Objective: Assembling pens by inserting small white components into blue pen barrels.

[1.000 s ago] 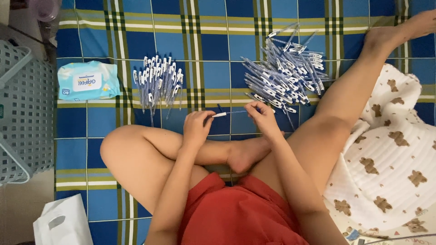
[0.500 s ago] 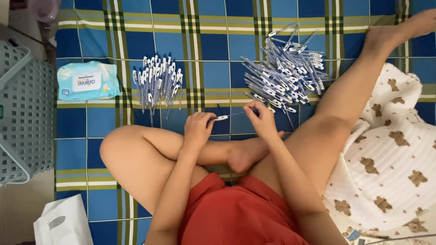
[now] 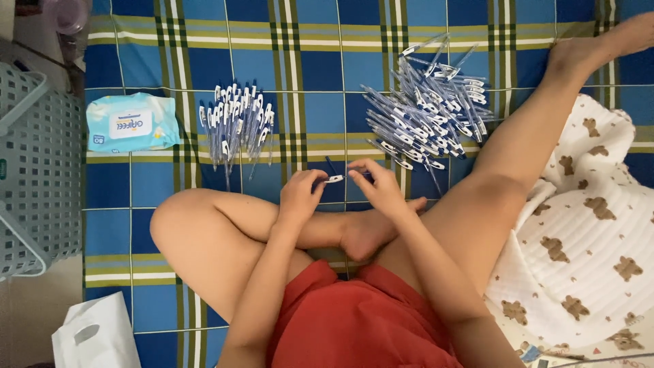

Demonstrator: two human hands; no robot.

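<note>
Sitting cross-legged on a blue checked mat (image 3: 163,48), I hold one ballpoint pen (image 3: 338,178) level between both hands, just above my crossed ankle. My left hand (image 3: 300,194) has its fingers closed on the white clip end; my right hand (image 3: 378,184) has its fingers pinched together around the blue barrel end, so the pen spans the short gap between the two hands and touches both. Done well, I judge, this step wants the two halves kept in one straight line, with the pressure coming from the fingertips and no bending at the joint. A loose, fanned pile of pens (image 3: 426,102) lies on the mat beyond my right hand, near but apart from it. A tidier bunch of pens (image 3: 235,126) lies beyond my left hand, beside a pack of wet wipes (image 3: 131,121). A grey plastic basket (image 3: 30,163) stands at the mat's left edge, a bear-print blanket (image 3: 586,238) to the right.
</note>
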